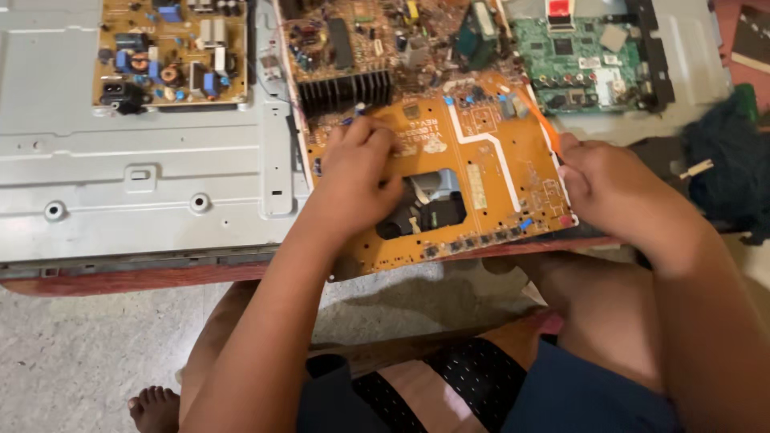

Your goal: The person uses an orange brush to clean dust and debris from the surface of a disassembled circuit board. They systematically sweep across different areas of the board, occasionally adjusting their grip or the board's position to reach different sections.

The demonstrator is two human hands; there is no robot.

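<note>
Big orange circuit board point(489, 152) lay on the table edge point(120, 279), overhanging a bit. Left hand point(357, 164) rested on it w/ fingers curled, pinching a small blue-tipped tool point(353, 119). Right hand point(605, 184) gripped the board's right edge. Grey metal panel point(144, 184) sat just left.

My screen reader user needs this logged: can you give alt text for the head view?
Seen from above, a person's left hand rests on a large orange circuit board beside its black heat sink, while the right hand grips the board's right edge. The board lies partly on a grey metal chassis, near a green circuit board.
</note>
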